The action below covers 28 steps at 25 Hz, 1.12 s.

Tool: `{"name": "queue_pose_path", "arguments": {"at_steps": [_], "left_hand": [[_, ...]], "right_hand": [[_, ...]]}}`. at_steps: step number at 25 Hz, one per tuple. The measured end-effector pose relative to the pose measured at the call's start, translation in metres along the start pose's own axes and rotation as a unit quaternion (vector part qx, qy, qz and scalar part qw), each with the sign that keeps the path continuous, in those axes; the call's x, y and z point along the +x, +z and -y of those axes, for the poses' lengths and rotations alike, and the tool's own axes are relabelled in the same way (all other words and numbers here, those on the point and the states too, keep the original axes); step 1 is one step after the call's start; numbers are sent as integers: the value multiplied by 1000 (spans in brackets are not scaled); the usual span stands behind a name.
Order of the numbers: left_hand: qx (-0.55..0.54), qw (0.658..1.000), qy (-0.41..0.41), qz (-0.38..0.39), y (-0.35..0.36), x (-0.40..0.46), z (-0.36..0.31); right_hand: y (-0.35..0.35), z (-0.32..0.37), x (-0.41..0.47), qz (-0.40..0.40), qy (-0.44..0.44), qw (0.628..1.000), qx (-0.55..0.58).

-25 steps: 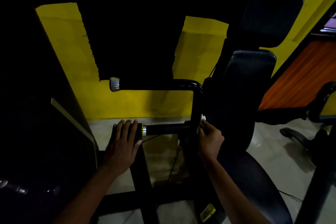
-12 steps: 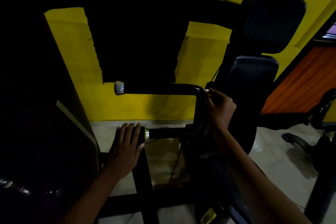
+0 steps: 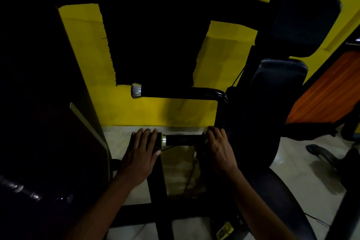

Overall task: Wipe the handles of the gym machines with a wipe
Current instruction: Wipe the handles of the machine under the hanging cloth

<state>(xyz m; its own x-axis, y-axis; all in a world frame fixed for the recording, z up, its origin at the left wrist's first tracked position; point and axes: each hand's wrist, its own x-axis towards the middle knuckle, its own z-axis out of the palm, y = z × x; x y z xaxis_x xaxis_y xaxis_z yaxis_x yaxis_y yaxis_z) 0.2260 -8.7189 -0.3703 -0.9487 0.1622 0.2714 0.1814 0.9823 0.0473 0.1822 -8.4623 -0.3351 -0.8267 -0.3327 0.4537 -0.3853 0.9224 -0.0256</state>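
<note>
The machine has two black horizontal handles on one bent bar. The upper handle (image 3: 175,92) ends in a chrome cap (image 3: 136,90). The lower handle (image 3: 183,140) has a chrome and yellow ring at its left end. My left hand (image 3: 139,154) rests flat with straight fingers on a black block just left of that ring. My right hand (image 3: 220,150) lies over the inner right end of the lower handle, with its fingers bent over the bar. The wipe is hidden under that hand.
Two black back pads (image 3: 303,19) and a black seat (image 3: 276,200) stand right of the handles. A dark machine housing (image 3: 39,103) fills the left. The yellow wall (image 3: 155,111) lies behind, an orange wooden panel (image 3: 327,91) at right. Another machine's foot (image 3: 321,154) rests on the tiled floor.
My right hand went from the upright bar's foot up to its top bend, then came down onto the lower handle's inner end. The left hand stayed put.
</note>
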Motion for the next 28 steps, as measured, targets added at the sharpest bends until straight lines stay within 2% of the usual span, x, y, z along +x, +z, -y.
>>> {"name": "queue_pose_path", "arguments": {"at_steps": [3, 7, 11, 12, 14, 16, 20, 23, 24, 26, 28], "left_hand": [[-9, 1000, -4, 7, -1, 0, -1], [-9, 1000, -6, 4, -1, 1, -1], [-14, 1000, -5, 4, 0, 0, 0], [-12, 1000, -5, 2, -1, -1, 0], [-11, 1000, -6, 3, 0, -1, 0], [-5, 1000, -6, 2, 2, -1, 0], [-4, 1000, -10, 8, 2, -2, 1], [1, 1000, -7, 8, -1, -2, 0], [0, 1000, -6, 6, -2, -1, -1], [3, 1000, 0, 1, -2, -2, -1], [8, 1000, 1, 0, -1, -1, -1]], "right_hand": [[-4, -2, -3, -4, 13, 999, 29], [0, 22, 10, 3, 69, 988, 137], [-6, 10, -13, 35, -2, 995, 93], [-10, 0, -16, 36, -3, 996, 86], [-11, -5, -8, 26, 49, 995, 84], [-6, 18, 8, 13, 118, 984, 133], [9, 39, 0, 27, 103, 963, 247], [7, 12, -11, 19, 48, 984, 169], [7, 8, -8, 17, 54, 987, 147], [5, 25, 10, 13, 117, 978, 172], [7, 54, 20, 13, 115, 972, 207]]}}
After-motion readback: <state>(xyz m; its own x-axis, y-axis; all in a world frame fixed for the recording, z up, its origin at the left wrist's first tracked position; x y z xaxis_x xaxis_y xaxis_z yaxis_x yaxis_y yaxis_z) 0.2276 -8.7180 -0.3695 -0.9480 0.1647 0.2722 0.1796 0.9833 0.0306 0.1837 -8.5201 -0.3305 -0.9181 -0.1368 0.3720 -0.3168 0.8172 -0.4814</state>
